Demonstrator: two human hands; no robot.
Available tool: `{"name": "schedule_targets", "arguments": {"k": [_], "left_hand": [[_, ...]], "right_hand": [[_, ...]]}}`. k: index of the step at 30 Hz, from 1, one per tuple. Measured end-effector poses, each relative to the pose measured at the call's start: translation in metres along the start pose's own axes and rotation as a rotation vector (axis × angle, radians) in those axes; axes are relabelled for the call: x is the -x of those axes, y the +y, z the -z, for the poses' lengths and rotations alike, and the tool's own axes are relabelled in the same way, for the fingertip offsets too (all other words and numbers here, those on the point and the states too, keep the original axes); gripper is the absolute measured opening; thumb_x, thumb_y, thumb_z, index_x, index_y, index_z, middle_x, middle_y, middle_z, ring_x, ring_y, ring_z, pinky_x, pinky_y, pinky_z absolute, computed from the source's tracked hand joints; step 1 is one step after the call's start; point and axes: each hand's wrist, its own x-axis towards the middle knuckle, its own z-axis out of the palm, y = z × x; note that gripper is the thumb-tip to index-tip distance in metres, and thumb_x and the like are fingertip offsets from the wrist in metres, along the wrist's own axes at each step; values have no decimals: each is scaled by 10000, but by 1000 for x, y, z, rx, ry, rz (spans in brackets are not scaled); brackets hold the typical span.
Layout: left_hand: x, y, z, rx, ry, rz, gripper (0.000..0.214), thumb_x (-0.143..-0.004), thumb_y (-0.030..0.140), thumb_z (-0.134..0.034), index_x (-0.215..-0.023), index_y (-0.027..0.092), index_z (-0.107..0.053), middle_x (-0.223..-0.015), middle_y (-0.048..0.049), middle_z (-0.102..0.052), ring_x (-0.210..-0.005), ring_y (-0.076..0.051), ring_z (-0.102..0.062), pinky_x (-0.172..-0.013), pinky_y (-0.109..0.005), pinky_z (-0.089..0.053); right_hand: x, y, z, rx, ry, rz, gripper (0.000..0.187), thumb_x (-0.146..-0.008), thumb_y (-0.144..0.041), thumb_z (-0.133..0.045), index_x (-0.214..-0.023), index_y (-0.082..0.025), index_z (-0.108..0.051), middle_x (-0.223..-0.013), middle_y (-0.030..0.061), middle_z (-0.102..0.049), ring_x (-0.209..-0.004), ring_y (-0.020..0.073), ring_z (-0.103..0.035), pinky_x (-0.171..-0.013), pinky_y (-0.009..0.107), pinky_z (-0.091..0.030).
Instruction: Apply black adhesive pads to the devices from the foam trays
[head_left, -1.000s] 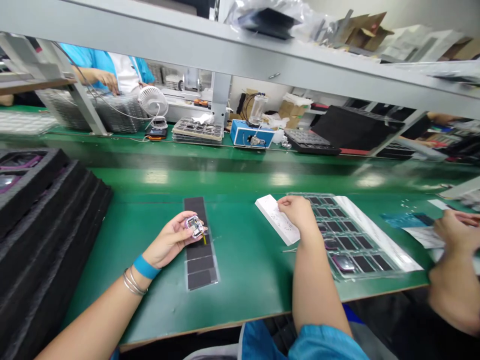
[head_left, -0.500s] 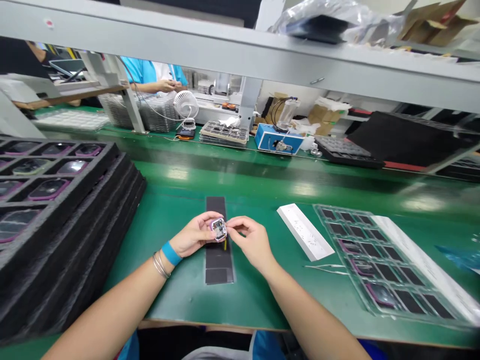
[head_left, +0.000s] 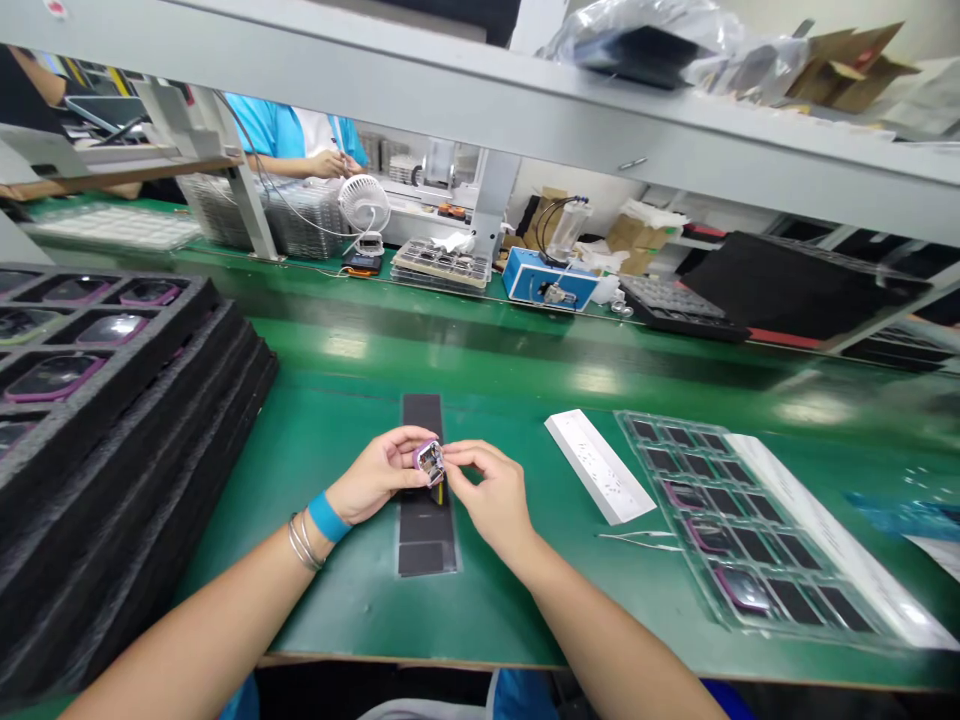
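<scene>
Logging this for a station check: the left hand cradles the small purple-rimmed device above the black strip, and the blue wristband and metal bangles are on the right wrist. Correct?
Wrong wrist: the blue wristband and metal bangles are on the left wrist, as the head view shows. The left hand does cradle the small purple-rimmed device above the black strip.

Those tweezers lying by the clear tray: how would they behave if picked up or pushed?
The tweezers look thin and metallic, so probably light and springy. Lying flat on the green mat, they may be fiddly to lift and could slide when pushed.
</scene>
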Motion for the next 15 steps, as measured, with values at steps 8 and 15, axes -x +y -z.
{"name": "schedule_targets", "arguments": {"k": [8,15], "left_hand": [[1,-2,-1,31,56,46,442,-586,92,-801,-987,168,-632,-897,-27,-668,-778,-129,-636,-735,-258,-547],[2,1,1,36,-124,213,415,-643,156,-785,-1022,156,-618,-875,-59,-666,-808,-192,-661,-701,-293,-553]], "right_hand": [[5,1,-2,344,-107,196,217,-870,-158,-480,-899,-194,-693,-987,118,-687,-907,237,-645,-833,404,-523],[-7,-3,13,-158,-67,-142,41,-789,-246,-650,-781,-230,-687,-1003,48,-676,-965,195,-622,-899,370,-470]]}}
